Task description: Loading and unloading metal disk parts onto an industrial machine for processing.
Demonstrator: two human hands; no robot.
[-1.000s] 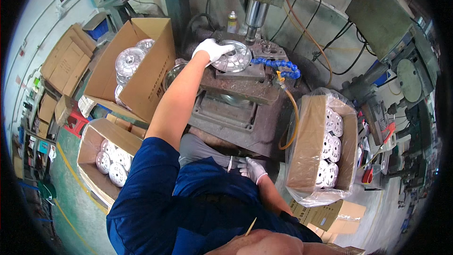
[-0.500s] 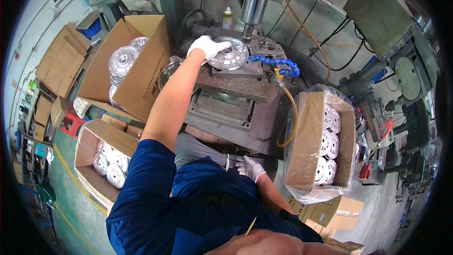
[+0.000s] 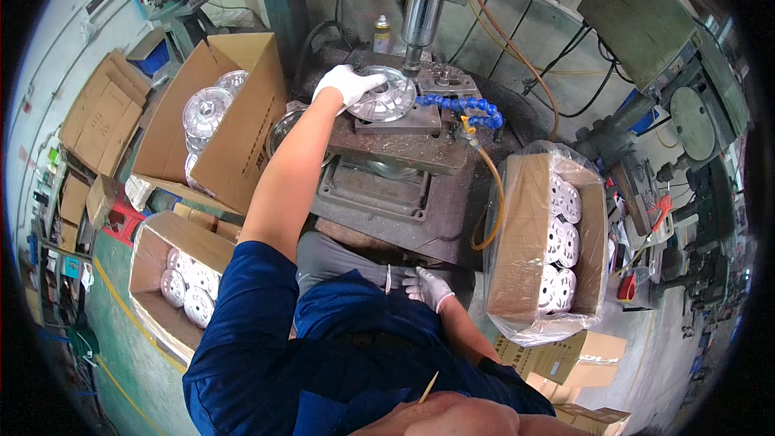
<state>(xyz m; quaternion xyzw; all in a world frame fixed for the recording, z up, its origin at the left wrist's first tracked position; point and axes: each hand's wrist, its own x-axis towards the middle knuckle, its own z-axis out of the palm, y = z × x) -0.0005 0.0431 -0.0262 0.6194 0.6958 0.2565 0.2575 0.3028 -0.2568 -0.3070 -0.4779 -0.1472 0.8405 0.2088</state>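
Observation:
My left hand (image 3: 347, 85), in a white glove, is closed on the left rim of a shiny round metal wheel disc (image 3: 393, 100). The disc rests on the block of a press fixture (image 3: 404, 123), just below and left of the press's steel ram (image 3: 421, 23). A blue segmented coolant hose (image 3: 464, 103) reaches the disc's right edge. My right hand (image 3: 429, 286), gloved as well, lies on my lap with its fingers apart and holds nothing. Under my left forearm, another round metal part (image 3: 284, 131) is partly hidden.
Left of the machine, a cardboard box (image 3: 236, 145) holds shiny discs; a lower box (image 3: 145, 262) holds paler ones. To the right stands a plastic-lined carton (image 3: 517, 242) with several stacked discs. A spray can (image 3: 382, 35) is behind the fixture. An orange hose (image 3: 499, 202) hangs at its right.
The whole view has shifted slightly. My left hand keeps its hold on the disc, which stays on the fixture. My right hand remains on my lap.

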